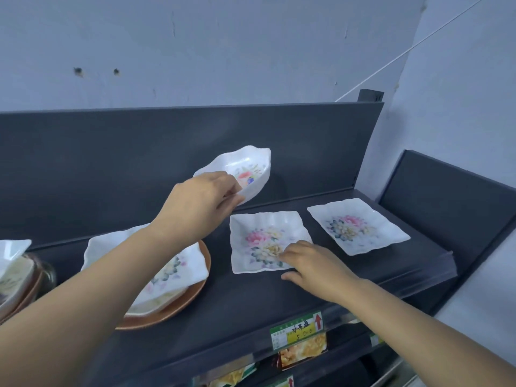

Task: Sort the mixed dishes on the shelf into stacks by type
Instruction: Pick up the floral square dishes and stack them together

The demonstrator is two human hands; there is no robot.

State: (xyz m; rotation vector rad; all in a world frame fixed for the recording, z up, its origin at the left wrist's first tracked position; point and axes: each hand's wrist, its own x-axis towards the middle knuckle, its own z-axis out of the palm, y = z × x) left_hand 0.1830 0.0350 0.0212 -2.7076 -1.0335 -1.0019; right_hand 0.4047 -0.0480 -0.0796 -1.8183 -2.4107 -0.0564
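Note:
My left hand (199, 205) grips the near end of a white oval dish with a flower print (248, 170) and holds it tilted above the dark shelf (251, 300). My right hand (312, 265) rests on the front right corner of a white square flowered plate (261, 238) lying flat mid-shelf, fingers on its rim. A second square flowered plate (357, 224) lies to the right. Left of centre, a white flowered dish (178, 269) sits on a brown round plate (192, 300), partly hidden by my left forearm.
A mixed stack of white and brown dishes (16, 272) shows at the far left edge. The shelf's dark back panel (139, 163) rises behind, a side panel (446, 196) at right. A green price label (297, 331) hangs on the front edge, with packaged goods below.

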